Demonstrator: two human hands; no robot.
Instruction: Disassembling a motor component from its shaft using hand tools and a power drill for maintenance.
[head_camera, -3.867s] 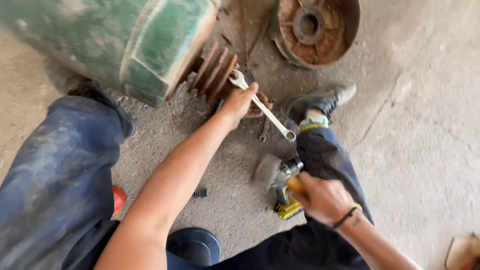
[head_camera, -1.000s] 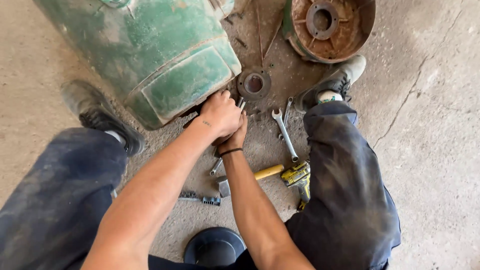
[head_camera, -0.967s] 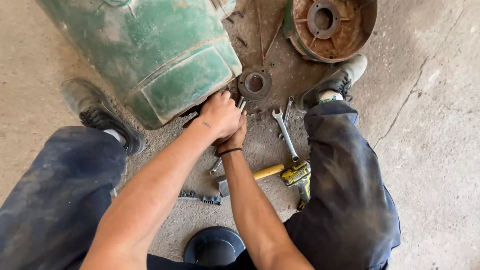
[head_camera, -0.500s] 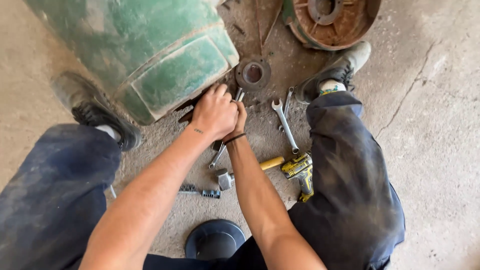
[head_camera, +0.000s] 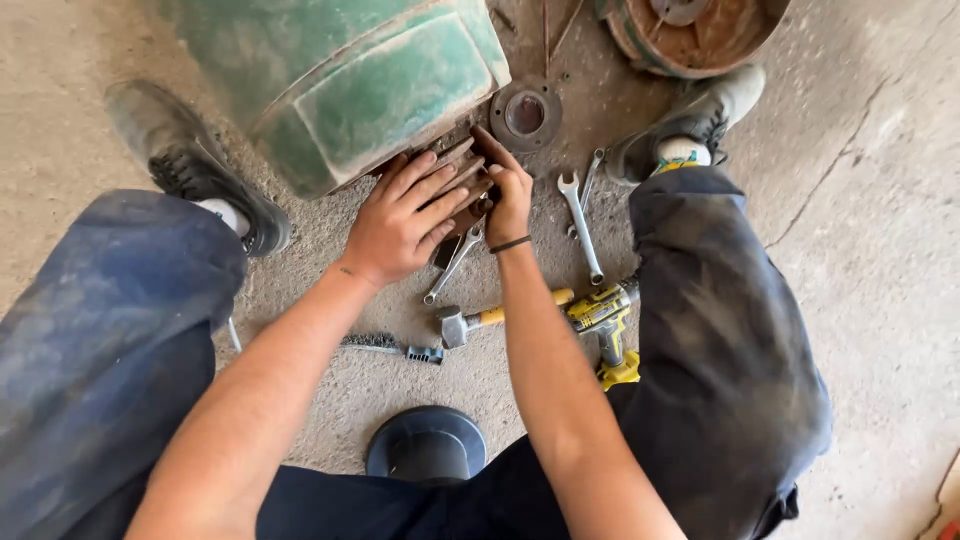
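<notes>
A big green motor housing (head_camera: 390, 90) lies on the concrete floor between my legs. At its near end sits a rusty brown grooved pulley (head_camera: 468, 168). My left hand (head_camera: 400, 215) lies over the pulley with its fingers spread along the grooves. My right hand (head_camera: 510, 190), with a dark band on the wrist, grips the pulley's right side. A wrench (head_camera: 455, 262) lies on the floor just under both hands.
On the floor by my right leg lie another wrench (head_camera: 580, 215), a yellow-handled hammer (head_camera: 465, 322), a yellow power driver (head_camera: 605, 320) and a wire brush (head_camera: 390, 345). A metal ring (head_camera: 526, 113) and a rusty drum (head_camera: 700, 30) sit further off. A dark round cap (head_camera: 427, 445) is near me.
Earlier my left hand held a wrench at the pulley and my right held the driver. Both tools now lie on the floor and both hands are on the pulley.
</notes>
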